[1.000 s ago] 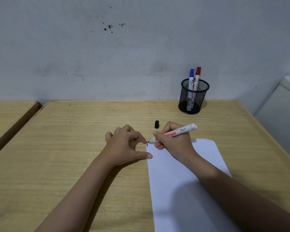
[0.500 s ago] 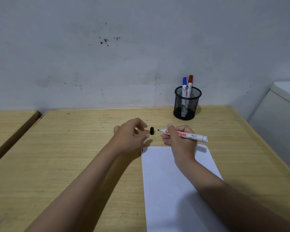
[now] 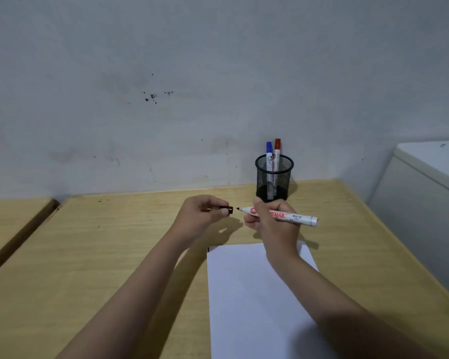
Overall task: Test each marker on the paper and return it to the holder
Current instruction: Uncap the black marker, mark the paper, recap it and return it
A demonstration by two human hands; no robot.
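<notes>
My right hand (image 3: 272, 224) grips a white marker (image 3: 293, 217) level above the table, its bare black tip pointing left. My left hand (image 3: 200, 217) pinches the black cap (image 3: 228, 210), its mouth a short gap from the tip. Below the hands lies a white paper sheet (image 3: 246, 294) with a small black mark at its top left corner. A black mesh holder (image 3: 274, 178) stands near the wall with a blue-capped marker (image 3: 269, 151) and a red-capped marker (image 3: 277, 149) upright in it.
The wooden table (image 3: 101, 255) runs to the grey wall at the back. A second wooden surface (image 3: 8, 216) lies to the left across a dark gap. A white cabinet (image 3: 425, 198) stands at the table's right edge.
My right hand lifted the marker off the paper and turned it level. My left hand left the sheet, picked the cap off the table and brought it up to the tip.
</notes>
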